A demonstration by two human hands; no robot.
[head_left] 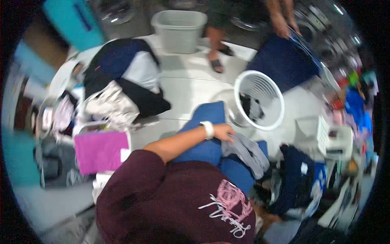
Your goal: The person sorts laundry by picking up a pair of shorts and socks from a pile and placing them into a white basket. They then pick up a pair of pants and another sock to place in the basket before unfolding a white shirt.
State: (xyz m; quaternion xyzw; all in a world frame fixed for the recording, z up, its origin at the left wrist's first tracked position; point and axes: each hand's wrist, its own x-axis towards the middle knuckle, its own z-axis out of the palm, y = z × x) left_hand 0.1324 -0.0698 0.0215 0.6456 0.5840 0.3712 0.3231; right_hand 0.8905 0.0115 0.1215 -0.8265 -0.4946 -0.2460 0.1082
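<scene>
Grey cloth in our left hand, over the knee

Nearest to us, our dark maroon shirt (154, 203) fills the bottom middle of the frame, with a pink and white print at its right. Our right hand is not clear to see, so we cannot tell its state. Our left hand (224, 132), with a white watch (208, 130) on the wrist, reaches to the centre. Its fingers are closed on one end of the grey cloth (254, 156), which lies right of centre, draped over our blue trousers (195, 150).

At the lower right we have a heap of dark clothes (298, 175). On the left, a folded purple cloth (101, 151) lies over a pale basket. Just beyond our left hand, a white round basket (270, 91) tilts its mouth toward us, with dark and grey clothes inside.

Farther off, at the upper left, a crumpled cream cloth (111, 105) lies against a black, navy and white pile (109, 61). At the upper right, another person's hands (280, 26) are at the edge of a large dark blue bundle (280, 61). A pale grey basket (180, 36) stands upright at top centre.
</scene>
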